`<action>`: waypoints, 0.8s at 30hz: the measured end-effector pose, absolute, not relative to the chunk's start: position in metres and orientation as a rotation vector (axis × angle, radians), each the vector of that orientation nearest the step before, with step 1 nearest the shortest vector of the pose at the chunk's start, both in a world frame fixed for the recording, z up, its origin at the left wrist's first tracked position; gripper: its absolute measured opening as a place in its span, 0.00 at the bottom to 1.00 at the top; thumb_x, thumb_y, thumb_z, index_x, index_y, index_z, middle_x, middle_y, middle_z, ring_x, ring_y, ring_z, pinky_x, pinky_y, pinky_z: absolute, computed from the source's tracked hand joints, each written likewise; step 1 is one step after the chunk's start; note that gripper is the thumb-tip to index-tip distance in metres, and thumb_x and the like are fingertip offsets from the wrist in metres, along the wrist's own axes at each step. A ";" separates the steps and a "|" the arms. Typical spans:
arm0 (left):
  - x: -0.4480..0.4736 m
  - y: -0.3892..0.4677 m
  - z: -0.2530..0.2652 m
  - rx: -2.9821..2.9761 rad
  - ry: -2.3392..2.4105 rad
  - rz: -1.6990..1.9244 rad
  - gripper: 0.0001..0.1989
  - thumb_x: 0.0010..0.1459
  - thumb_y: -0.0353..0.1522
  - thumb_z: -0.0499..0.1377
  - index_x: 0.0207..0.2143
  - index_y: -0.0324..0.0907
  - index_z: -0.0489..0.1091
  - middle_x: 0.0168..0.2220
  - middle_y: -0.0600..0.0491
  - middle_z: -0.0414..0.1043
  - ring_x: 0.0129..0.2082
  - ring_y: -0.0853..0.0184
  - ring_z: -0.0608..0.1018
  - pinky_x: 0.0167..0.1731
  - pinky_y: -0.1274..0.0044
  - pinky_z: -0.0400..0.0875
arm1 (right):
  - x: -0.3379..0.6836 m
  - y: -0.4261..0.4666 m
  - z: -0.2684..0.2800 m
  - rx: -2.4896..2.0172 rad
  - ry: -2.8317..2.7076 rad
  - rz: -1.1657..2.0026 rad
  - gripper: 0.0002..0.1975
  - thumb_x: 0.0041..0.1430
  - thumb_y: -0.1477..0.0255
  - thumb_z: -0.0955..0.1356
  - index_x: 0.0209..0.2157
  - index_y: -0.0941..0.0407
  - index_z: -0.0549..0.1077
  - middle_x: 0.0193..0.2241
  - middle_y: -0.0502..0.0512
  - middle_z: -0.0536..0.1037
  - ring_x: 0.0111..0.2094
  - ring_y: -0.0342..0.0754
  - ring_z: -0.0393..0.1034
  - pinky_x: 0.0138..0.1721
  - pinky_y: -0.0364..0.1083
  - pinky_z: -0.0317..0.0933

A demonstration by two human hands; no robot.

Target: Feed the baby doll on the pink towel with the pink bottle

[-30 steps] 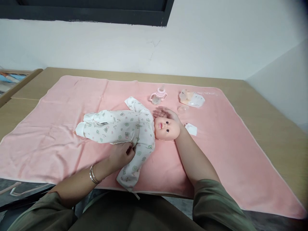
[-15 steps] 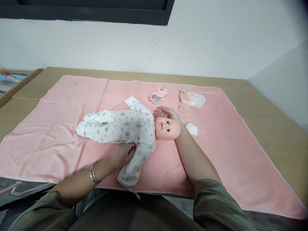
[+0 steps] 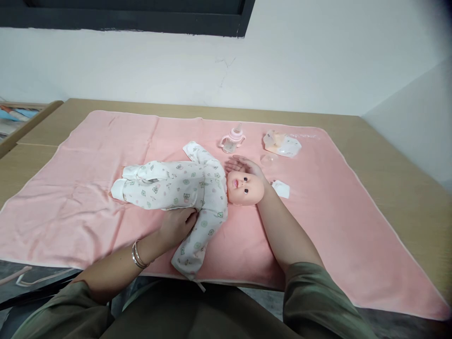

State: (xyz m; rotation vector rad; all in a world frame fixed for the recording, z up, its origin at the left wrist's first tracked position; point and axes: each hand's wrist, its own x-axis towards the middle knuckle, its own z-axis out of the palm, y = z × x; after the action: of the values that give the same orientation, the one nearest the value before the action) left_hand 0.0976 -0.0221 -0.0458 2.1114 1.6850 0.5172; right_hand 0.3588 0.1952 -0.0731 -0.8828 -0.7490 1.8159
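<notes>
A baby doll (image 3: pixel 190 183) in a white, animal-printed outfit lies on its back on a pink blanket (image 3: pixel 346 226), head to the right and feet to the left. Curled against the near side of its waist is my left hand (image 3: pixel 179 226), gripping there with the fingertips hidden by the outfit. My right hand (image 3: pixel 247 165) rests palm up, fingers stretched out, on the far side of the doll's head (image 3: pixel 246 188). My right forearm passes beside the crown. One doll sleeve (image 3: pixel 190 256) stretches toward me at the blanket's near edge.
Beyond my right hand stands a pink-handled baby bottle (image 3: pixel 232 140). To its right are a clear plastic bag (image 3: pixel 282 144) and a small transparent dome-like piece (image 3: pixel 269 159). A small white item (image 3: pixel 281 189) lies by my right forearm. A wooden table (image 3: pixel 399 160) supports the blanket, against a wall.
</notes>
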 end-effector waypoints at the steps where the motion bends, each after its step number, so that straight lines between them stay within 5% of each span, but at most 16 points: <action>1: 0.097 -0.022 -0.046 2.104 1.695 0.518 0.17 0.71 0.34 0.51 0.31 0.43 0.75 0.32 0.52 0.79 0.32 0.66 0.76 0.34 0.73 0.63 | 0.359 0.195 -0.073 -0.882 -0.750 1.817 0.15 0.53 0.69 0.73 0.43 0.54 0.74 0.42 0.58 0.81 0.46 0.51 0.77 0.52 0.52 0.74; 24: 0.101 -0.023 -0.043 2.035 1.855 0.463 0.21 0.71 0.38 0.52 0.29 0.41 0.77 0.31 0.48 0.81 0.30 0.64 0.77 0.31 0.72 0.61 | 0.357 0.195 -0.072 -0.912 -0.733 1.809 0.14 0.52 0.69 0.72 0.42 0.54 0.74 0.41 0.58 0.81 0.46 0.51 0.77 0.49 0.51 0.76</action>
State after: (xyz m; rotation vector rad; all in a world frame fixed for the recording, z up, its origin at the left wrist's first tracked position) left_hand 0.1007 -0.0228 -0.0433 2.0348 1.8553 0.4626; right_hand 0.3571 0.1951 -0.0715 -0.9117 -0.7329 1.8092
